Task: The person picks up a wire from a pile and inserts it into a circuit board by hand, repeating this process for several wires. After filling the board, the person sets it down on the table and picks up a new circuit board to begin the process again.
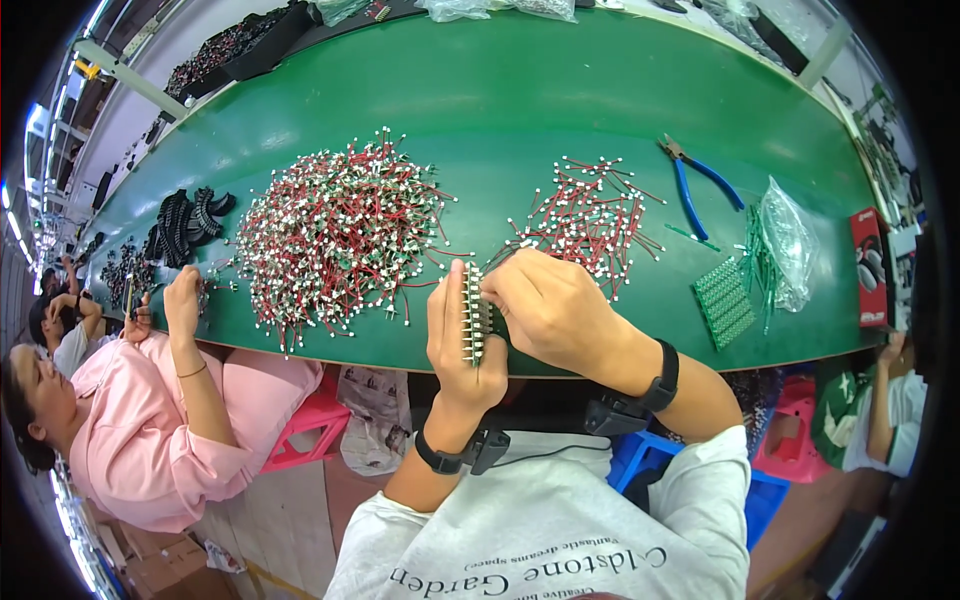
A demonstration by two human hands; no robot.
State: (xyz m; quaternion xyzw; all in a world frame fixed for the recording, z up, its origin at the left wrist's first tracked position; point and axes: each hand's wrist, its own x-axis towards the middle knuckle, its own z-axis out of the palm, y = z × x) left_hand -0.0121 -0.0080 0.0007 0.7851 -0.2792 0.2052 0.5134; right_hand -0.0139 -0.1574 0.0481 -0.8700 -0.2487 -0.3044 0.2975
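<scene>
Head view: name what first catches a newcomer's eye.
The heap of small white connectors with red wires, left of centre on the green tabletop, dominates. Blue-handled metal pliers stand out at right. At the near edge, the left hand holds a narrow, pale-pronged strip, the right hand beside it.

You can't miss the loose, pale grey T-shirt (455,535) on this person, its short sleeves (705,478) wide, with dark lettering (480,580) printed across it, one line large, others smaller. Below the bare left hand (462,350) sits a black wrist strap (436,459) with a chunky black box (489,452); the right hand (550,310) has a matching set, and a thin dark cable (550,452) crosses the shirt
</scene>
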